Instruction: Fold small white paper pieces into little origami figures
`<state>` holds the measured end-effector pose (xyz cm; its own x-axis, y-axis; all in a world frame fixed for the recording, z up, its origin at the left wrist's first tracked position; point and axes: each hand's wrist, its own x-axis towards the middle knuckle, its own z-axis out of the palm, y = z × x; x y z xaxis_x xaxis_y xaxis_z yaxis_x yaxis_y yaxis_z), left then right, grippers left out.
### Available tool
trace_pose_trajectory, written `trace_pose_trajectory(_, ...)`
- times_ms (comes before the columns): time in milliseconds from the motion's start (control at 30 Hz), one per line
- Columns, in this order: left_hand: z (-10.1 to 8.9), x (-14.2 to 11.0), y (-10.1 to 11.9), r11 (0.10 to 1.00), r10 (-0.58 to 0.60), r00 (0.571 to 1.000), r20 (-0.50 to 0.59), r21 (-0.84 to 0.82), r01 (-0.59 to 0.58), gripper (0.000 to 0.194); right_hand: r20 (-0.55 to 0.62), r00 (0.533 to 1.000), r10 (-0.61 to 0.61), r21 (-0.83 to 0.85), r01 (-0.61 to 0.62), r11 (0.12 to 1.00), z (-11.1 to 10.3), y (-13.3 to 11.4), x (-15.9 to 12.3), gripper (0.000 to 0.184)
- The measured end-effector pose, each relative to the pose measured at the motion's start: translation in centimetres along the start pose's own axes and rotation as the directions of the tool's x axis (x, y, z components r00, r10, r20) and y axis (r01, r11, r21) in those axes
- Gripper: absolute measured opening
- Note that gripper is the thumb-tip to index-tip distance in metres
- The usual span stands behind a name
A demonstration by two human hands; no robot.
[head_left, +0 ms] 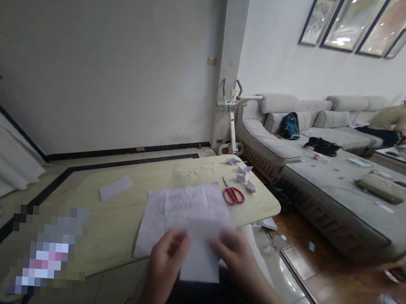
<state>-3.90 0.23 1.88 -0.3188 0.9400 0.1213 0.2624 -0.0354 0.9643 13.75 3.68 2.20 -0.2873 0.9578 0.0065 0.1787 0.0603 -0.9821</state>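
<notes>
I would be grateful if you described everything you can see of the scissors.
The scissors have two red, plastic-looking handle loops and short, narrow blades that look like grey metal. They lie flat on the pale table, blades pointing away from the person and slightly left, loops nearer. They sit at the right edge of the large printed sheet; whether they touch it is unclear. Small folded papers lie just beyond and to the right. Neither hand touches them. How far the blades are open is too small to tell.

Dim, grayish room light; hands motion-blurred, glare on frames.
</notes>
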Motion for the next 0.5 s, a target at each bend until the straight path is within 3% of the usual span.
trace_pose_trajectory(267,-1.04,0.09,0.11,0.999,-0.031,0.996,0.086,0.021,0.029,0.032,-0.025,0.999,-0.026,-0.002,0.026,1.0,-0.44,-0.13,0.02,0.04)
trace_pose_trajectory(500,-0.79,0.11,-0.2,1.0,0.007,0.99,0.141,0.018,-0.009,0.031,-0.023,1.0,-0.008,0.01,0.008,1.0,-0.46,0.07,-0.04,0.042)
